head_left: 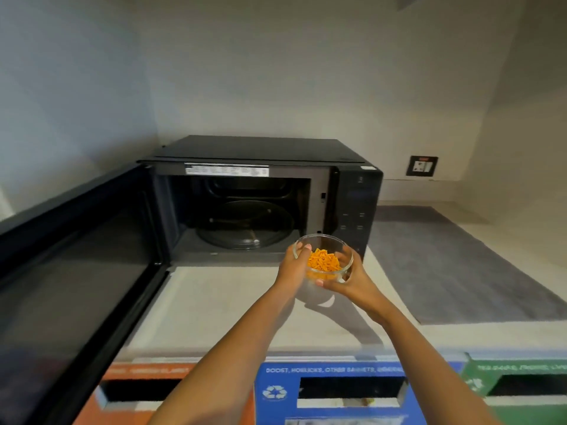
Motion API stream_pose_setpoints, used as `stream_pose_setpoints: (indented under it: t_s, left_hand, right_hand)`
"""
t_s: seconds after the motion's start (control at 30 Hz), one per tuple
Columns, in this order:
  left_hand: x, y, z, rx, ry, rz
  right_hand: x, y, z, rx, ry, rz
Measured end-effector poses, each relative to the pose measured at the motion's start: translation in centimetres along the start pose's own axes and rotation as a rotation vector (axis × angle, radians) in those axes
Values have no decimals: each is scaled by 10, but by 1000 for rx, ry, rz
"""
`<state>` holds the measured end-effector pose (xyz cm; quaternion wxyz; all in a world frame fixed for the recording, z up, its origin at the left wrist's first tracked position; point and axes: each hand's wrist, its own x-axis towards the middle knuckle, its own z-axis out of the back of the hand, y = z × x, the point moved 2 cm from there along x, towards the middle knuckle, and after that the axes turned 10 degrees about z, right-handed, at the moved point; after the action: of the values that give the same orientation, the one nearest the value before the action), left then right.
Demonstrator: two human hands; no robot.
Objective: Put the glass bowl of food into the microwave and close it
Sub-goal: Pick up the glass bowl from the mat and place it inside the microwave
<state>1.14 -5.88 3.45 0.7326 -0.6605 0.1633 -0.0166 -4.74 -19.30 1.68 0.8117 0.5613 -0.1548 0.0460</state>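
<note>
two hands held the glass bowl (323,256) clear of the counter (233,302), just in front of the lower right corner of the microwave (260,191) opening. the left hand (294,265) cupped the bowl's left wall, fingertips curled over the rim. the right hand (349,279) wrapped the right wall and underside, thumb lying along the near base. both grips were closed on the glass; neither hand was free.

the bowl sat upright and level, with orange food (323,262) piled in its bottom. a shadow on the counter beneath it indicated that it was lifted, not resting.

the microwave door (76,271) stood fully open, swung out to the left. the cavity was unobstructed, and the glass turntable (245,225) lay bare inside.

step in hand: carrying the bowl toward the cavity. insertion had not yet taken place, and the door had not been closed.

the next move appeared to call for travel forward and to the left, with the bowl kept level and raised enough to clear the cavity sill, then lowered onto the centre of the turntable. the hands would then need to let go and withdraw before one reached left for the door.

recycling bins (331,391) with labelled slots stood below the counter edge, apart from the work.
</note>
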Motion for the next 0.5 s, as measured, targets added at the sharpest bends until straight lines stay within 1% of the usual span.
stream_pose_setpoints:
  t_s: [0.27,0.5]
  left_hand:
    - [42,-2,92,-52,-138,41]
    - [101,-14,136,-83,-228,46]
  right_hand:
    - [66,12,-80,119,143,41]
    - [137,4,-117,76,181,101]
